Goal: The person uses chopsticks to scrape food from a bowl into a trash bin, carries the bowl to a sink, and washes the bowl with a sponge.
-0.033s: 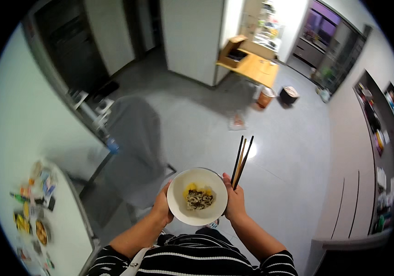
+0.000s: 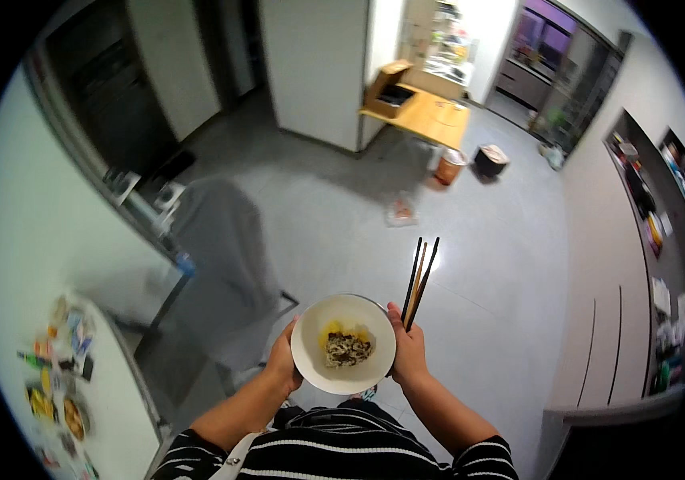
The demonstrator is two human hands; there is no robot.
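Observation:
A white bowl (image 2: 308, 356) is held out in front of my body, gripped at its two sides. Inside lies food (image 2: 347, 349), a pale and dark chopped mix with yellow pieces at its far edge. My left hand (image 2: 284, 362) is closed on the bowl's left side, its fingers mostly hidden beneath. On the opposite side, my right hand (image 2: 409, 352) clasps the bowl and also keeps chopsticks (image 2: 420, 284) between thumb and palm. These point up and away, black ones with a light brown one between them.
At left, a white table (image 2: 122, 408) carries packets and a dish of food. A grey-covered chair (image 2: 222, 264) stands just beyond it. Ahead are a yellow table (image 2: 434, 120) with an open cardboard box (image 2: 390, 92), a bucket (image 2: 450, 166) and a dark bin (image 2: 490, 162). Wall shelves (image 2: 650, 212) line the right.
The room has shifted slightly left in the view, as my head turned a little. Both hands, the bowl and the chopsticks keep almost the same place before me.

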